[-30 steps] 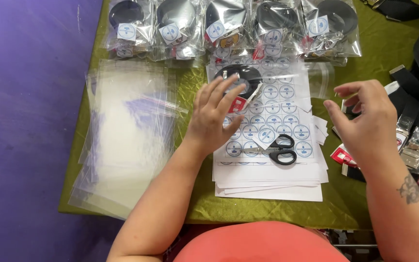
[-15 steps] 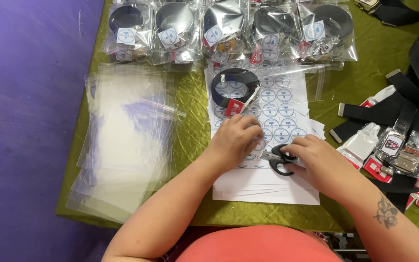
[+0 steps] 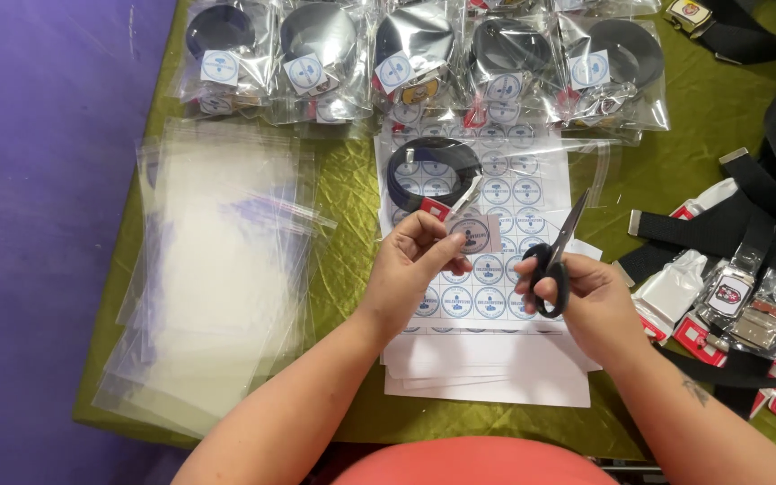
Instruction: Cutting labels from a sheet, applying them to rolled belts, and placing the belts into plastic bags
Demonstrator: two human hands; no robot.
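Pinching a small cut-out label (image 3: 475, 234) by its left edge, the left hand (image 3: 413, 269) has thumb and fingertips closed together on the paper and holds it lifted above the sheet of round labels (image 3: 505, 193). The label is a pale square with a round blue print, and it hangs just beside the tips of the scissors (image 3: 554, 260). The right hand (image 3: 586, 301) has its fingers through the black handles and is closed around them; the blades stand slightly parted and point up and away, toward the label's right side.

Under both hands the printed sheet lies on top of a stack of white paper (image 3: 487, 373), which rests on the table (image 3: 352, 193) with its olive-green cloth. A coiled black belt (image 3: 431, 172) inside a clear bag lies on the upper part of the sheet, just beyond the left hand. Along the far edge sits a row of bagged belts (image 3: 424, 54), each with a round label on it. Left of the sheet is a pile of empty clear bags (image 3: 217, 269). To the right, loose black straps (image 3: 747, 216) and metal buckles (image 3: 734, 296) lie well apart from the scissors.
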